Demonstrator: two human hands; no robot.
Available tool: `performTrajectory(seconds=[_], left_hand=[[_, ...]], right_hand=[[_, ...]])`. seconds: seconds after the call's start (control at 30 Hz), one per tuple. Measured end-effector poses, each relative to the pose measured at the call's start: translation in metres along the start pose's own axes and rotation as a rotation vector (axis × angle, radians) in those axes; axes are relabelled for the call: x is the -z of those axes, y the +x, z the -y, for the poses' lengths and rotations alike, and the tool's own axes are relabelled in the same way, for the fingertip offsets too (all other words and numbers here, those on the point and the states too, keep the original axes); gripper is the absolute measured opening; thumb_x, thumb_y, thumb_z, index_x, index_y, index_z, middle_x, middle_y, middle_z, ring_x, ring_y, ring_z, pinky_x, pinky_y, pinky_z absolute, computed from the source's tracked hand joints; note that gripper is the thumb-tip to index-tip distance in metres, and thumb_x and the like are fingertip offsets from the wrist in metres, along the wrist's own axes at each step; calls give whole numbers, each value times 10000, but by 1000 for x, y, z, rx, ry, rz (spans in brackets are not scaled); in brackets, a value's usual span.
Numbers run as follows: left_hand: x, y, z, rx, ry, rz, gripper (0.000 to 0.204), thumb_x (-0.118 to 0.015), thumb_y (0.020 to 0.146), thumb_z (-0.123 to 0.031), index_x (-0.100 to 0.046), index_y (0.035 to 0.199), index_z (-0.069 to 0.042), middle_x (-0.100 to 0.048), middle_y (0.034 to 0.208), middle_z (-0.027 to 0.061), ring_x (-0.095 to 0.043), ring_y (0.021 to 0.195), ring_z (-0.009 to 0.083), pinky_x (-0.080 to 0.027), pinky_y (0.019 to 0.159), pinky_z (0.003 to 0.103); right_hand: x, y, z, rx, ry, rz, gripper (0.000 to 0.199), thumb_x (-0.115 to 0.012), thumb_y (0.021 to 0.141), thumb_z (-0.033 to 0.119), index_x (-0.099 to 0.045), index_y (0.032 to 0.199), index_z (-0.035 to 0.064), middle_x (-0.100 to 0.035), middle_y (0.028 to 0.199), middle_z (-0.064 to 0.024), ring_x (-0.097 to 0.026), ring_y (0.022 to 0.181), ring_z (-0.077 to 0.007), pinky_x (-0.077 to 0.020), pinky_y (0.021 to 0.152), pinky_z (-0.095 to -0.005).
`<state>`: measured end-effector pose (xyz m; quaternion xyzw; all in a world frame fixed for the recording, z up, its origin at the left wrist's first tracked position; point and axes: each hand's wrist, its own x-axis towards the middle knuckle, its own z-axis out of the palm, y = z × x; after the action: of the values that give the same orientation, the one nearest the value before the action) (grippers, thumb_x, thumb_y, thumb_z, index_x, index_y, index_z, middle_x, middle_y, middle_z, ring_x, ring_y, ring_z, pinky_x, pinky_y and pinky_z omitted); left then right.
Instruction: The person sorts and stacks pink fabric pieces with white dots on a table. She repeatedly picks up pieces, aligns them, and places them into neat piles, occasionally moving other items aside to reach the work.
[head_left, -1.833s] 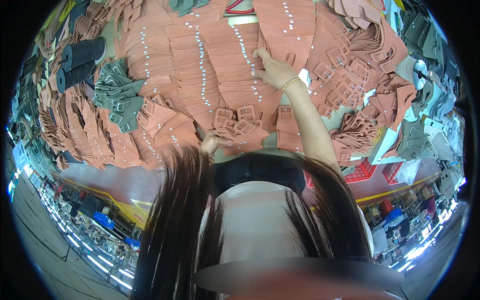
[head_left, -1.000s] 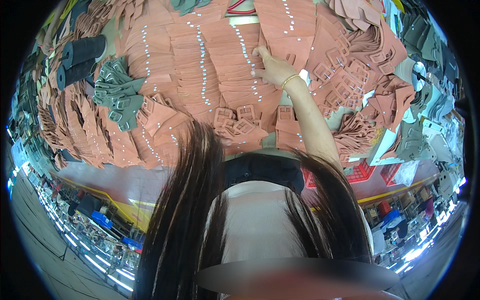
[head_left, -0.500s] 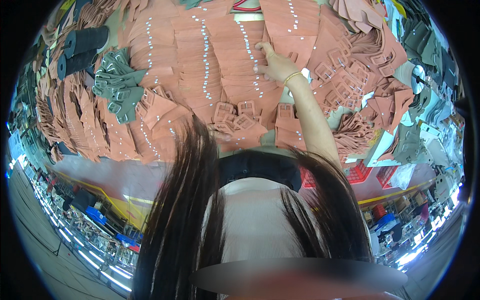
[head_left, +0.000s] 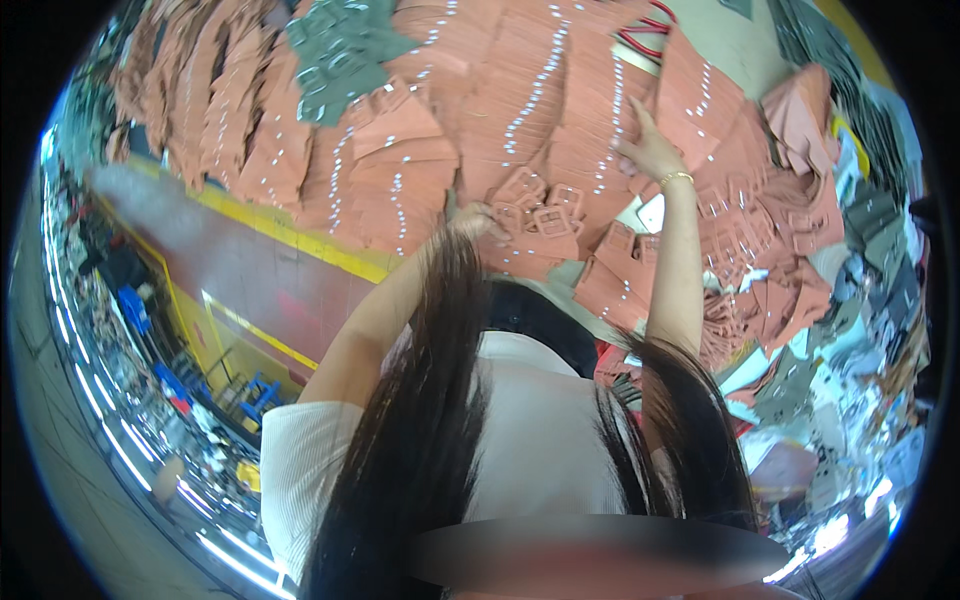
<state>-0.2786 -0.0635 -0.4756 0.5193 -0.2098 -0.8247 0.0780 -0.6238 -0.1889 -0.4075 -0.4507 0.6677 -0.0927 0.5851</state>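
My right hand (head_left: 652, 150) rests with its fingers stretched out and apart on a long overlapping row of salmon-coloured fabric pieces (head_left: 590, 150). Small white tags run in a line down that row. A gold-coloured bracelet (head_left: 677, 178) circles my right wrist. Nearer to me, my left hand (head_left: 480, 222) lies beside several salmon pieces with fabric-covered buckles (head_left: 550, 220); its fingers look extended, and hair hides part of the wrist. More buckled pieces (head_left: 618, 240) lie between the two arms.
A heap of green buckled pieces (head_left: 345, 60) lies at the far left. Red-handled scissors (head_left: 645, 35) are at the far end. More salmon buckled pieces (head_left: 735, 235) pile up to the right. Dark green pieces (head_left: 870, 210) stand beyond them. A yellow floor line (head_left: 290, 232) runs along the table's left.
The view has swung, so the table appears shifted and tilted. My left arm has come into sight with its hand beside the buckles. My right hand stays on the tagged row.
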Motion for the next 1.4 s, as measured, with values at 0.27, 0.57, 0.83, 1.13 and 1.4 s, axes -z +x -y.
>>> performTrajectory(seconds=[0.27, 0.57, 0.83, 1.13, 1.4], left_hand=[[-27, -20, -31, 6, 60, -35, 101, -659, 722, 72, -601, 781, 14, -657, 799, 144, -661, 744, 222, -566, 659, 294], [-25, -14, -22, 1, 102, -44, 148, -677, 740, 42, -604, 867, 59, -653, 828, 147, -664, 768, 218, -572, 658, 298], [-48, -57, -42, -50, 142, 29, 278, -664, 803, -46, -590, 1058, 38, -645, 956, 80, -636, 830, 162, -545, 729, 291], [-53, -126, -157, -115, 319, 208, 196, -649, 821, -54, -624, 1013, -28, -675, 909, 59, -642, 799, 126, -522, 714, 276], [-28, -76, -249, -749, -107, 63, 300, -601, 856, -6, -511, 1142, -25, -630, 1081, 131, -654, 936, 261, -562, 756, 354]], right_hand=[[-4, 0, 0, -30, 17, -27, 856, -695, 818, 162, -155, 1480, 220, -626, 704, -76, -616, 548, -150, -537, 508, -287], [-3, -5, 4, -33, -33, -5, 850, -689, 826, 188, -149, 1481, 221, -631, 679, -76, -618, 554, -148, -525, 509, -288], [-3, -6, 1, -27, -26, -18, 842, -688, 829, 215, -155, 1481, 229, -636, 693, -71, -627, 594, -135, -530, 541, -278], [-2, -1, -10, -24, -18, -23, 826, -682, 809, 255, -189, 1471, 278, -666, 713, -97, -654, 618, -154, -543, 628, -286], [0, -9, -2, -44, 26, -21, 843, -696, 803, 225, -186, 1472, 280, -670, 722, -99, -646, 606, -161, -539, 617, -295]])
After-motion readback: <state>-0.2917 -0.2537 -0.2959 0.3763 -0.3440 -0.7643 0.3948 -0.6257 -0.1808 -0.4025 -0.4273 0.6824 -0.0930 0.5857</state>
